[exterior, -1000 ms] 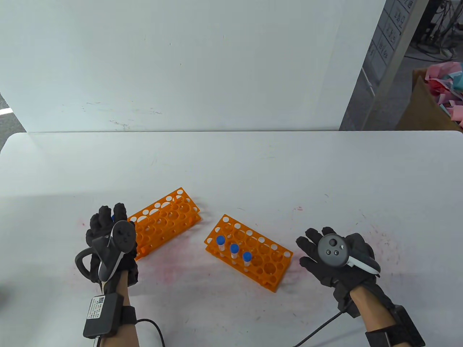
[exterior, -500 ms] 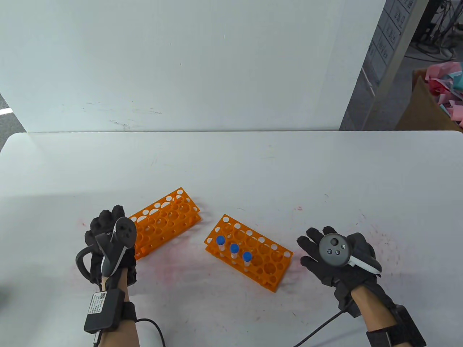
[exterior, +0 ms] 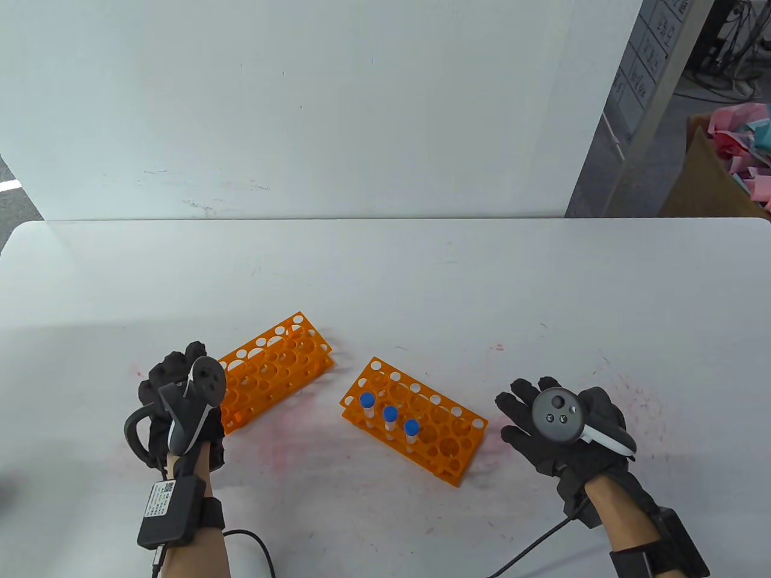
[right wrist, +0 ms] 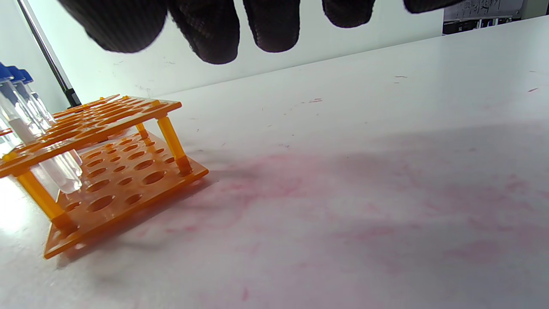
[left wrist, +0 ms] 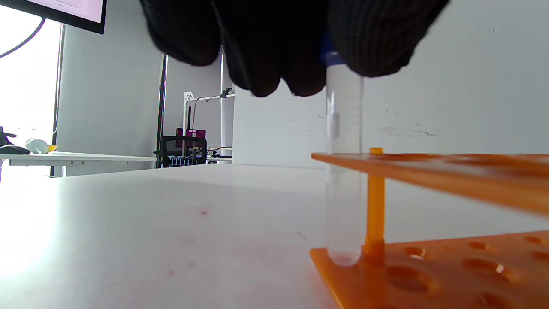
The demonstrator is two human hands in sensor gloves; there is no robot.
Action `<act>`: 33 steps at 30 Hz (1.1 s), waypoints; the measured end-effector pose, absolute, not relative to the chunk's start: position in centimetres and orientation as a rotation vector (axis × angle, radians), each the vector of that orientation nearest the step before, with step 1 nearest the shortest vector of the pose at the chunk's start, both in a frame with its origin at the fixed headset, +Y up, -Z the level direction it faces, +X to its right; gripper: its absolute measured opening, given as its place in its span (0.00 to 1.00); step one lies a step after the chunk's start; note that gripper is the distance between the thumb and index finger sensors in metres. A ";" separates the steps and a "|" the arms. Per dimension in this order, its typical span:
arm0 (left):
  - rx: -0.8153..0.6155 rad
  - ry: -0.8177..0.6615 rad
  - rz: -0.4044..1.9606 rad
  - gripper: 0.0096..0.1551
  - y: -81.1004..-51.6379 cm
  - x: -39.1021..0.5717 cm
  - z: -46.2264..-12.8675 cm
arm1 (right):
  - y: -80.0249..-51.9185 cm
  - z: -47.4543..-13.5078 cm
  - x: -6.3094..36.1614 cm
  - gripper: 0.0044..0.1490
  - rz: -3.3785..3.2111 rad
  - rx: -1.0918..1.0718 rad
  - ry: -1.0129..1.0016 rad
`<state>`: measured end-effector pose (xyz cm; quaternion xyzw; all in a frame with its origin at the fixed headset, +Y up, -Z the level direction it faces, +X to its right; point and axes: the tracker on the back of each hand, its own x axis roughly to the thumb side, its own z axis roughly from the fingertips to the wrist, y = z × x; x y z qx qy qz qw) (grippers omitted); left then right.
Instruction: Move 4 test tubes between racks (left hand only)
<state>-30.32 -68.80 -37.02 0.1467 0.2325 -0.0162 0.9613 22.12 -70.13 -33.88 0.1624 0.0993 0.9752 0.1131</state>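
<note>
Across the white table (exterior: 421,271), stained pink toward the near edge, two orange racks lie side by side. On the left sits the left rack (exterior: 274,367), angled with its far end toward the table's middle; the right rack (exterior: 415,418) stands just to its right, apart from it, angled the other way. The right rack holds three blue-capped test tubes (exterior: 390,421) upright in a row along its near-left side; in the right wrist view they show at the left edge (right wrist: 25,124), their clear bodies passing through the rack's upper plate down to the lower one.

At the near-left corner of the left rack, the left hand (exterior: 181,403) hovers with its tracker on the back, fingers curled downward. In the left wrist view its gloved fingertips (left wrist: 369,38) pinch the blue-capped top of a fourth test tube (left wrist: 343,171). That tube stands upright, threaded through a hole at the corner of the rack's upper plate (left wrist: 429,171), its rounded bottom resting on or just at the edge of the lower plate beside an orange post. From the table view the tube itself is hidden under the hand.

On the right, the right hand (exterior: 560,427) lies near the right rack's end without touching it, palm down, fingers spread and holding nothing; in the right wrist view its fingertips (right wrist: 206,30) hang above the bare tabletop.
</note>
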 end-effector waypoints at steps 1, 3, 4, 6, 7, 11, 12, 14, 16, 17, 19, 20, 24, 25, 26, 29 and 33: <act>0.301 0.470 -0.029 0.30 -68.7 -30.3 -37.0 | -70.1 -33.9 22.1 0.39 2.861 0.477 0.291; 0.324 0.459 -0.023 0.30 -68.4 -30.2 -36.8 | -70.1 -33.8 22.1 0.39 2.860 0.477 0.290; 0.334 0.455 -0.026 0.30 -68.3 -30.2 -36.7 | -70.1 -33.8 22.1 0.39 2.861 0.479 0.289; 0.361 0.448 -0.024 0.30 -67.7 -30.0 -36.5 | -70.2 -33.8 22.1 0.39 2.864 0.481 0.292; 0.370 0.445 -0.021 0.30 -67.5 -30.0 -36.4 | -70.2 -33.8 22.1 0.39 2.863 0.480 0.294; 0.425 0.429 -0.002 0.29 -66.5 -29.6 -35.9 | -70.2 -33.8 22.2 0.39 2.862 0.479 0.294; 0.438 0.422 0.006 0.30 -66.3 -29.5 -35.8 | -70.2 -33.8 22.2 0.39 2.863 0.479 0.296; 0.447 0.393 0.031 0.29 -66.1 -29.0 -35.6 | -70.2 -33.8 22.2 0.39 2.861 0.476 0.298; 0.476 0.350 -0.010 0.28 -65.7 -28.0 -35.3 | -69.9 -33.7 22.3 0.39 2.858 0.471 0.284; 0.489 0.324 -0.040 0.28 -65.5 -27.5 -35.0 | -69.8 -33.6 22.4 0.39 2.859 0.471 0.270; 0.511 0.286 -0.055 0.28 -65.3 -26.7 -34.5 | -69.7 -33.6 22.4 0.39 2.859 0.472 0.261; 0.521 0.260 -0.042 0.28 -65.2 -26.2 -34.2 | -69.6 -33.7 22.3 0.39 2.857 0.473 0.259; 0.556 0.167 -0.019 0.28 -64.6 -24.0 -33.4 | -69.7 -33.5 22.2 0.39 2.870 0.489 0.268; 0.568 0.139 -0.033 0.28 -64.4 -23.2 -33.2 | -69.7 -33.5 22.2 0.39 2.869 0.486 0.270; 0.576 0.118 -0.044 0.28 -64.3 -22.7 -33.1 | -69.7 -33.5 22.3 0.39 2.864 0.481 0.271; 0.579 0.032 -0.058 0.29 -64.1 -20.7 -32.8 | -69.5 -33.3 22.1 0.39 2.877 0.491 0.255; 0.554 -0.082 -0.061 0.30 -64.3 -18.6 -32.6 | -69.2 -33.0 21.5 0.39 2.894 0.527 0.237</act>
